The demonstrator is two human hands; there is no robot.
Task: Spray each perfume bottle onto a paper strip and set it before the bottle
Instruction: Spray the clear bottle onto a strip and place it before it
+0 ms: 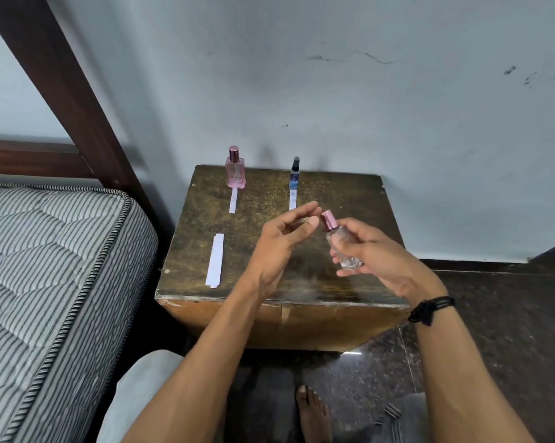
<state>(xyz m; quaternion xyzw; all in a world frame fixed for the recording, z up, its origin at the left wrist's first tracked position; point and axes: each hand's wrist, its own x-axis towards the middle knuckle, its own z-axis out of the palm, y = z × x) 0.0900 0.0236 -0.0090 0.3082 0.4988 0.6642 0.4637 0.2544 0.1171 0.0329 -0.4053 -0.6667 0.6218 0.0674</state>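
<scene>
clear bottle [343, 251]: third of three, being held tilted above the table [349, 193] near its right front, pink cap [328, 219] on. right hand [375, 254] is wrapping its fingers round the glass body. left hand [282, 238] is hovering just beside the cap, fingers and thumb apart, gripping nothing.

step, as judged: third spraying is starting; next move is calling for the cap off and a strip from the spare strips [215, 260] lying front left.

pink bottle [235, 171] and blue bottle [294, 175]: standing at the back edge, a paper strip lying before each.
</scene>
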